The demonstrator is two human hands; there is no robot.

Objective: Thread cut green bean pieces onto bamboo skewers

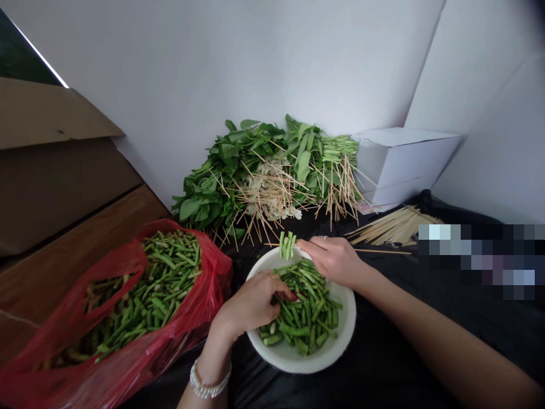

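Observation:
My right hand point(332, 261) grips a thin bamboo skewer point(383, 251) over the far rim of a white bowl. Several cut green bean pieces point(288, 245) are threaded on the skewer's tip. My left hand point(251, 304) hangs over the bowl's near side, its fingers curled down by a heap of cut green beans point(306, 312). A small red thing point(294, 296) shows at its fingertips, too small to name. The white bowl point(298, 363) holds the beans. Whether those fingers pinch a bean is hidden.
A red plastic bag point(170, 284) full of cut beans lies to the left, beside a wooden board point(63, 255). Behind stand skewered leafy greens point(264, 176), a white box point(404, 159) and loose skewers point(395, 227), all near a white wall, on black plastic sheeting point(383, 318).

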